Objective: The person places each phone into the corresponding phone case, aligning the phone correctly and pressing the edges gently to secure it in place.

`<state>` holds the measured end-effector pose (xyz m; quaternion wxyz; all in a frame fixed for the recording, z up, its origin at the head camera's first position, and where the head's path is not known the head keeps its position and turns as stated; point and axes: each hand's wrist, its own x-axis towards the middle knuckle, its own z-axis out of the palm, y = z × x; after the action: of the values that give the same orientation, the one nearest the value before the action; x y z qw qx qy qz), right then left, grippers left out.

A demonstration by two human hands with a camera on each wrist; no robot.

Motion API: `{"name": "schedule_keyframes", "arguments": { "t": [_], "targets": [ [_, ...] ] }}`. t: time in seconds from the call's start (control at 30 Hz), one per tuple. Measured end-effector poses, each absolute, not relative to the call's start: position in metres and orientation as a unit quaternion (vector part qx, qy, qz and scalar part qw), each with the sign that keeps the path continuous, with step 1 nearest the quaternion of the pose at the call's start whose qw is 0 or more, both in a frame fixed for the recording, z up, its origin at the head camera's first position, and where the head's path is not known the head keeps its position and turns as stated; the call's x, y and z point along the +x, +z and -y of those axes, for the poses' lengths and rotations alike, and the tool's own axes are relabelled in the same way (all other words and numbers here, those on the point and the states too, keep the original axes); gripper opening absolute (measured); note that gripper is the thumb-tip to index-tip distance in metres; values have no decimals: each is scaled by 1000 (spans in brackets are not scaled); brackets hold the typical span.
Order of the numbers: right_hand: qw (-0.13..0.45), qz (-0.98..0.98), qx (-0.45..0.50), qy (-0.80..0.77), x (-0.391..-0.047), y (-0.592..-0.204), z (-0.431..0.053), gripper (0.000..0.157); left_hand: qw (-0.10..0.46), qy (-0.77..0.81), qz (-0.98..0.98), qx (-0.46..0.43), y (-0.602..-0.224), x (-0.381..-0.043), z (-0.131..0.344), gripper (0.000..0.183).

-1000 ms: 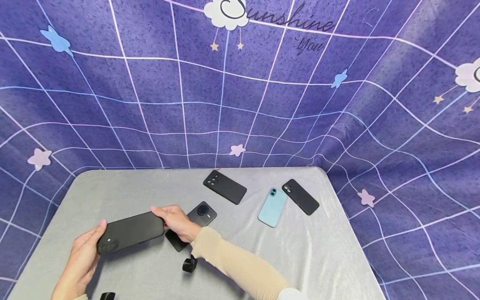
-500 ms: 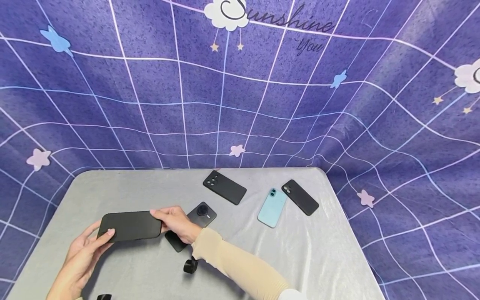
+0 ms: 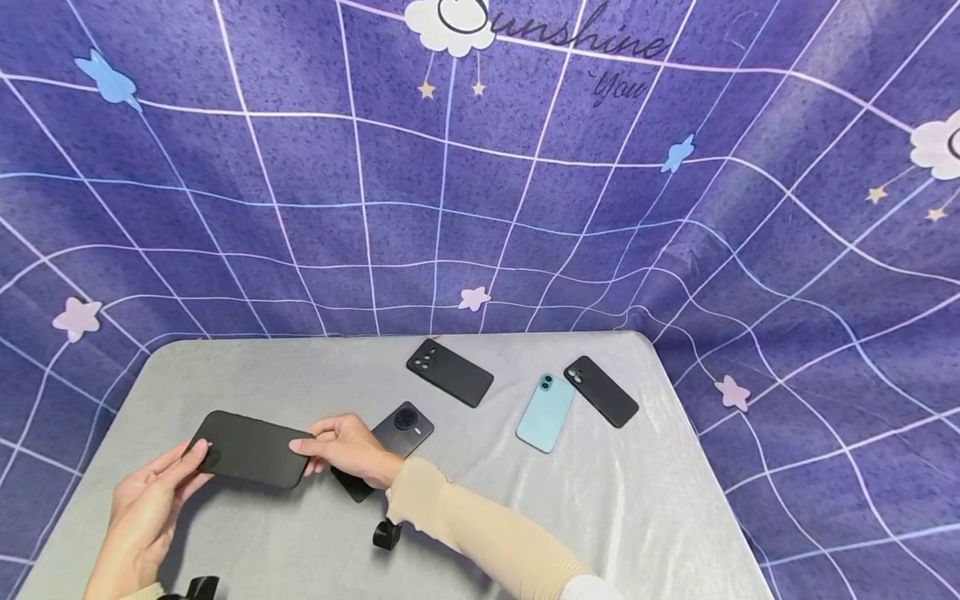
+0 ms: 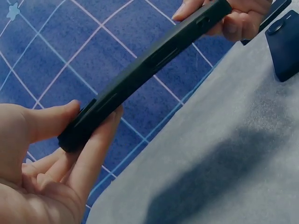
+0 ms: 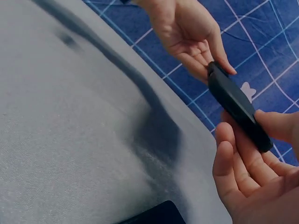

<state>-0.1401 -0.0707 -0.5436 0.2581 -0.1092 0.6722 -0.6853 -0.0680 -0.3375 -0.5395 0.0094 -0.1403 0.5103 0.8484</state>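
While the left hand is pinching the 9 o'clock end of a dark slab between thumb and fingers, the right hand is gripping the 3 o'clock end, and together they are holding it above the tabletop, left of its middle, toward 9 o'clock. The slab is looking like a phone or its case. Handling it well is probably calling for an even, light grip at both ends, with the thumbs pressing the rims rather than the raised part beside the left thumb. Just past the right hand, at 3 o'clock from the slab, a round-camera phone is lying partly hidden by that hand, so swinging that way is risking a knock. Toward 12 o'clock, grey cloth is reaching to the far edge; at 9 o'clock, the side edge is running near the left hand. A black case is resting between 2 and 3 o'clock, close to the far edge. Farther out, near 3 o'clock, a light blue phone and a second case are lying side by side, whether touching being unclear.
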Motion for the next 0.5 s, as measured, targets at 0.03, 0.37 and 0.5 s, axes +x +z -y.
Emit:
{"name": "schedule_keyframes", "arguments": {
  "t": [0.03,0.37,0.5],
  "targets": [
    [265,-668,-115,-686,-140,-543,70,13,7,851,-507,-136,-539,-68,338,31],
    [318,-651,-129,-677,-131,-541,68,9,10,853,-513,-97,-534,-69,343,34],
    [327,-684,-122,-640,-123,-538,72,13,-21,823,-551,-136,-531,-71,338,30]
  ]
}}
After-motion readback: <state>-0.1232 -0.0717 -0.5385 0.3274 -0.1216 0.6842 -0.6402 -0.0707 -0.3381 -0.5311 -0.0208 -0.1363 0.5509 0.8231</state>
